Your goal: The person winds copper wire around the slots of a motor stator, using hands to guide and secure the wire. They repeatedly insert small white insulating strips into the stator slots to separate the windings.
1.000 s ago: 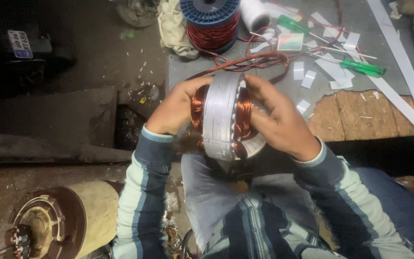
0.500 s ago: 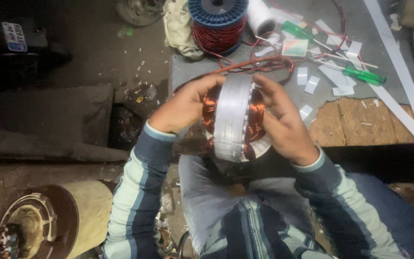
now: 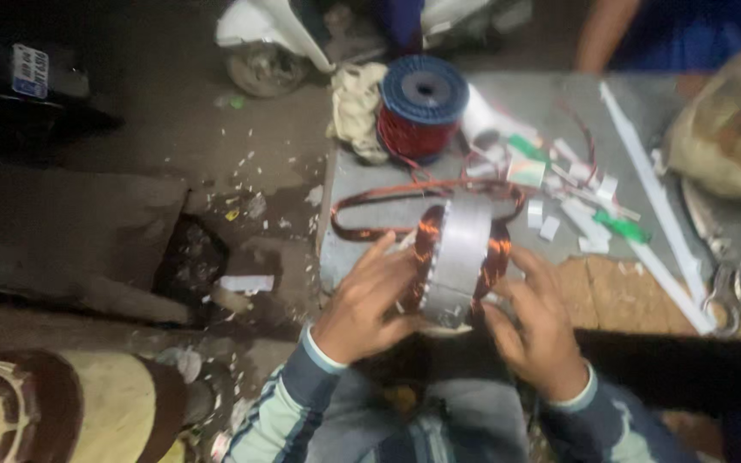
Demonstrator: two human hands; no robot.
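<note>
Rubble and paper scraps lie on the floor [image 3: 216, 214] left of the hands. The left hand [image 3: 369, 302] presses spread fingers against the stator [image 3: 459, 257], which stands on edge at the worktop [image 3: 370, 184] rim; the right hand [image 3: 535, 327] cups its other side, seemingly half open. A wire spool [image 3: 422, 105] sits beyond; scissors [image 3: 731, 274] lie far right.

Up top, a blue-capped spool of red wire [image 3: 422, 107] stands on the grey surface [image 3: 349, 257], a crumpled pale cloth [image 3: 355, 107] just beside it. Right of that, white paper slips [image 3: 572, 214] lie scattered with a green-handled tool [image 3: 621, 227], blurred, possibly a screwdriver. A long white strip [image 3: 653, 201] runs diagonally; scissors [image 3: 726, 274] lie far right.
</note>
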